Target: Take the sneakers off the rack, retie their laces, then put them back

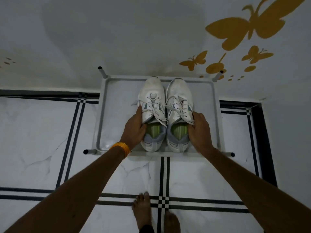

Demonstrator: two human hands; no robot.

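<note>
Two white sneakers with green insoles stand side by side on the grey rack's top shelf (117, 105), toes toward the wall. My left hand (134, 128) grips the outer side and collar of the left sneaker (152, 100). My right hand (199, 128) grips the outer side and collar of the right sneaker (179, 98). The laces on both shoes lie loose and spread across the tongues. An orange band circles my left wrist.
The rack stands against a white wall with yellow butterfly decals (247, 29). Four open tube ends stick out at its corners, such as the front left tube (87, 151). My bare feet (143, 211) are on white marble floor with black stripes.
</note>
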